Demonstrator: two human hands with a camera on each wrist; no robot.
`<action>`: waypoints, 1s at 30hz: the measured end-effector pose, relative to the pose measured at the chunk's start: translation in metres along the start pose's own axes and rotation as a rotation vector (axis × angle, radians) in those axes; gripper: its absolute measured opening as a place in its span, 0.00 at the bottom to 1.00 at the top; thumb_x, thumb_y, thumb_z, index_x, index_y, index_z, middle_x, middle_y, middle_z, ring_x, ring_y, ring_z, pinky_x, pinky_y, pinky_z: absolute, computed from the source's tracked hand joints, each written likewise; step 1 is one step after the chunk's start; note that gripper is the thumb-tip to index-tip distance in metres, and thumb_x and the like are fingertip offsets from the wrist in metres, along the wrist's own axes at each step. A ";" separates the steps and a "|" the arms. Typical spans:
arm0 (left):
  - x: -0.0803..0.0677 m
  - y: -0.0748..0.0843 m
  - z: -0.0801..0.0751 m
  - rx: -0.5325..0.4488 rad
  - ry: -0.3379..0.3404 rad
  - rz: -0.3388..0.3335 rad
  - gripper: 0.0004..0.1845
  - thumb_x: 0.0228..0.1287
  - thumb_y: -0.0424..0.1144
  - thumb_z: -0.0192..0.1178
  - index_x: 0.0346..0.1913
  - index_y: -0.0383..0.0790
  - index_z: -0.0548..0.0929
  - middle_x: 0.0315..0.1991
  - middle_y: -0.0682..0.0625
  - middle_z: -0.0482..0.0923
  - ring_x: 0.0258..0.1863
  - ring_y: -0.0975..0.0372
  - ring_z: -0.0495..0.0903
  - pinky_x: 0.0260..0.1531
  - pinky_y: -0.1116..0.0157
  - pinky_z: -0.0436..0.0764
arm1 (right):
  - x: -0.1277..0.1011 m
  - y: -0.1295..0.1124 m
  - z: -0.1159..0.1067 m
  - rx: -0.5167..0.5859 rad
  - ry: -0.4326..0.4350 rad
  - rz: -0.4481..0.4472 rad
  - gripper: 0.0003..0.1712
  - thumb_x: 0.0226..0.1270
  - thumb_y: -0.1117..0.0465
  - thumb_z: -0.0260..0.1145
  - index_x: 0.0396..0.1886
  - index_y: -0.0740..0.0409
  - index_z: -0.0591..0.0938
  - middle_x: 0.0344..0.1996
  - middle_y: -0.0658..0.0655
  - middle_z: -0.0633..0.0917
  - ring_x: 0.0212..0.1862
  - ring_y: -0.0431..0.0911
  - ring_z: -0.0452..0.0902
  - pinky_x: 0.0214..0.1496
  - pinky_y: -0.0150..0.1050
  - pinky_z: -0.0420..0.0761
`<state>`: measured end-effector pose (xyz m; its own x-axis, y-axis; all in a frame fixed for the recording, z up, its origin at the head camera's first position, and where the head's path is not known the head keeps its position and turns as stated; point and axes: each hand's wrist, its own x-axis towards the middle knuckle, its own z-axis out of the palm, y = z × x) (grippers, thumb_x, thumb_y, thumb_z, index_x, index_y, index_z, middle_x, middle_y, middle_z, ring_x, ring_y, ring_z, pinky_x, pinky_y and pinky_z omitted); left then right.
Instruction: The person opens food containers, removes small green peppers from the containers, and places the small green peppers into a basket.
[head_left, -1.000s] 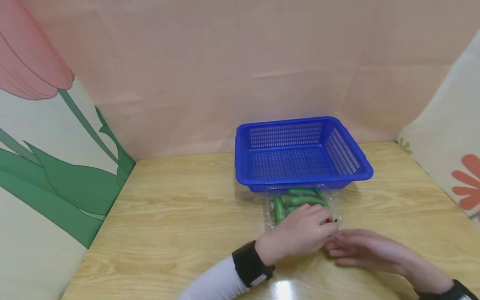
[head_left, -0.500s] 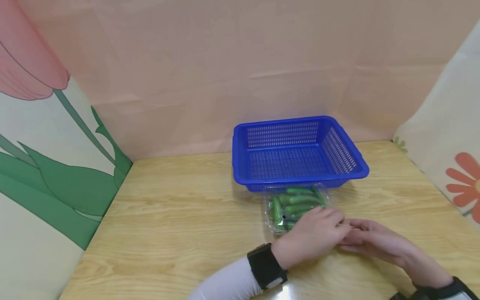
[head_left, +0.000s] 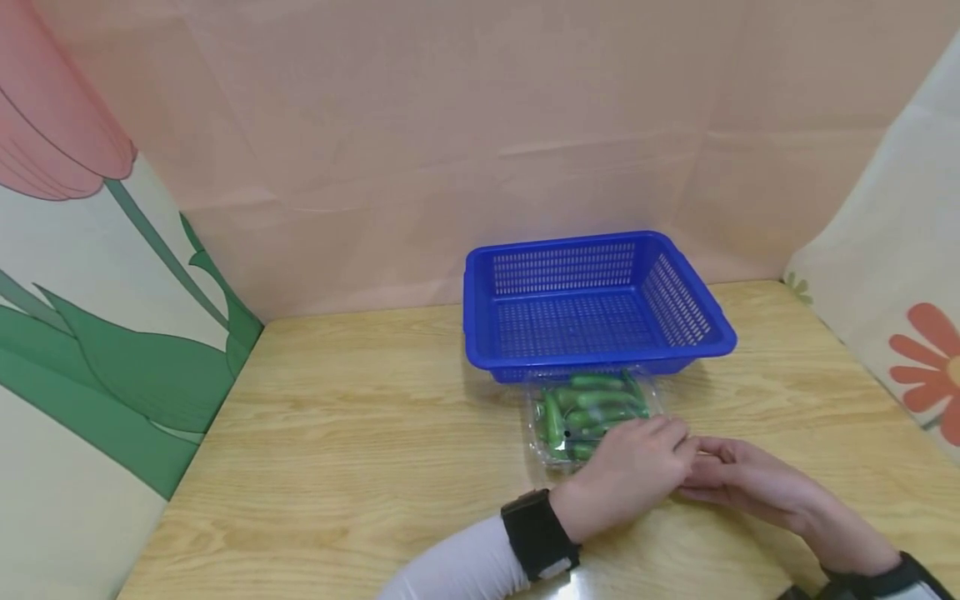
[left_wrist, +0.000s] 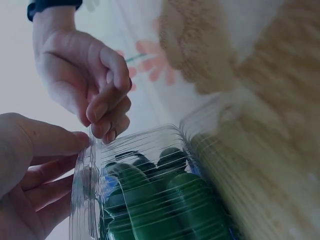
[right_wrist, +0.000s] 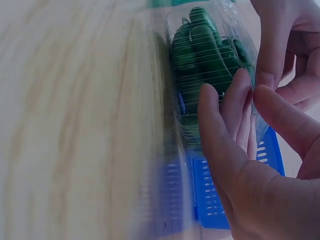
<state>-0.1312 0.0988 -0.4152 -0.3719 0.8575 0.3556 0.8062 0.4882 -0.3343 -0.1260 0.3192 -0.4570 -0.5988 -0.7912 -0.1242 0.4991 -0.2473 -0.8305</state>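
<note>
A clear plastic clamshell box (head_left: pixel 551 454), packed with several long green vegetables (head_left: pixel 600 417), lies on the table against the front of the blue basket (head_left: pixel 600 367). My left hand (head_left: pixel 630 467) pinches the rim at its near right corner; in the left wrist view the thumb (left_wrist: pixel 75 142) is on top with the other fingers below. From the right, my right hand (head_left: pixel 757 492) meets it at the same corner. In the right wrist view, the right thumb (right_wrist: pixel 280 107) and fingers lie on either side of the box's edge. The head view hides that corner behind the hands.
The blue basket has slotted walls and a bare floor. It stands on the wooden table (head_left: pixel 360 417), near the pink backdrop (head_left: pixel 375 167). Flower-printed panels flank the table on the left (head_left: pixel 135 367) and right (head_left: pixel 885 275).
Both hands shifted slightly at the box's near right corner, the left one rightward, uncovering more of the green vegetables. Over the last half second they barely moved. Box and basket keep their places.
</note>
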 end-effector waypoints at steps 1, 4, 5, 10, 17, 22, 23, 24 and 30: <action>0.000 0.000 0.000 0.004 0.004 -0.002 0.14 0.72 0.43 0.46 0.49 0.51 0.82 0.46 0.59 0.78 0.43 0.71 0.76 0.38 0.81 0.78 | 0.000 0.000 0.000 0.001 0.002 0.007 0.27 0.75 0.73 0.33 0.62 0.56 0.72 0.60 0.55 0.76 0.63 0.47 0.72 0.67 0.43 0.69; 0.001 0.001 0.000 0.015 0.016 -0.006 0.15 0.72 0.40 0.45 0.48 0.50 0.83 0.45 0.59 0.78 0.41 0.71 0.77 0.36 0.81 0.79 | 0.001 -0.001 0.001 0.000 0.006 0.027 0.26 0.76 0.71 0.33 0.62 0.55 0.73 0.61 0.55 0.76 0.63 0.47 0.72 0.67 0.42 0.70; 0.001 0.001 0.000 0.017 0.017 -0.006 0.15 0.73 0.40 0.44 0.48 0.50 0.83 0.45 0.59 0.78 0.40 0.71 0.77 0.35 0.81 0.79 | 0.001 -0.002 0.001 -0.002 0.009 0.030 0.26 0.76 0.71 0.33 0.62 0.55 0.73 0.60 0.55 0.76 0.63 0.47 0.72 0.67 0.42 0.70; 0.002 0.001 -0.001 0.028 -0.003 -0.010 0.15 0.72 0.40 0.44 0.49 0.50 0.82 0.43 0.59 0.78 0.36 0.72 0.76 0.30 0.82 0.78 | 0.002 -0.002 0.005 -0.016 0.036 0.025 0.25 0.76 0.71 0.35 0.60 0.56 0.74 0.58 0.54 0.78 0.61 0.46 0.73 0.66 0.41 0.71; 0.004 0.004 0.003 0.055 0.012 -0.020 0.15 0.71 0.40 0.44 0.46 0.50 0.82 0.38 0.60 0.75 0.31 0.73 0.73 0.22 0.81 0.75 | 0.002 -0.001 0.006 -0.026 0.076 0.018 0.24 0.75 0.72 0.37 0.58 0.55 0.75 0.56 0.52 0.78 0.60 0.45 0.75 0.65 0.40 0.73; 0.005 0.005 0.003 0.080 0.031 -0.042 0.14 0.69 0.39 0.44 0.44 0.50 0.82 0.36 0.60 0.74 0.27 0.73 0.70 0.16 0.80 0.72 | 0.001 0.000 0.007 -0.022 0.042 -0.018 0.26 0.74 0.73 0.35 0.60 0.53 0.74 0.58 0.52 0.77 0.60 0.45 0.74 0.65 0.39 0.73; 0.006 0.005 0.003 0.083 0.032 -0.047 0.14 0.68 0.39 0.44 0.43 0.50 0.82 0.35 0.60 0.73 0.26 0.73 0.70 0.15 0.80 0.71 | 0.001 0.001 0.007 -0.020 0.032 -0.027 0.26 0.74 0.73 0.35 0.60 0.53 0.73 0.58 0.52 0.77 0.61 0.45 0.74 0.65 0.39 0.73; 0.006 0.006 0.003 0.085 0.032 -0.051 0.14 0.68 0.39 0.44 0.43 0.50 0.82 0.35 0.60 0.73 0.25 0.73 0.69 0.14 0.80 0.70 | 0.001 0.001 0.007 -0.019 0.024 -0.037 0.27 0.74 0.73 0.34 0.60 0.52 0.73 0.59 0.51 0.77 0.61 0.45 0.74 0.65 0.39 0.73; 0.006 0.006 0.002 0.087 0.018 -0.073 0.14 0.68 0.38 0.43 0.40 0.49 0.82 0.33 0.60 0.72 0.22 0.74 0.66 0.09 0.80 0.63 | 0.003 0.003 0.007 0.000 0.030 -0.034 0.27 0.74 0.73 0.34 0.60 0.49 0.73 0.60 0.50 0.76 0.61 0.44 0.73 0.66 0.39 0.72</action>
<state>-0.1294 0.1072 -0.4167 -0.4188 0.8166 0.3973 0.7340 0.5619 -0.3813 -0.1224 0.3119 -0.4557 -0.6339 -0.7653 -0.1119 0.4778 -0.2737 -0.8348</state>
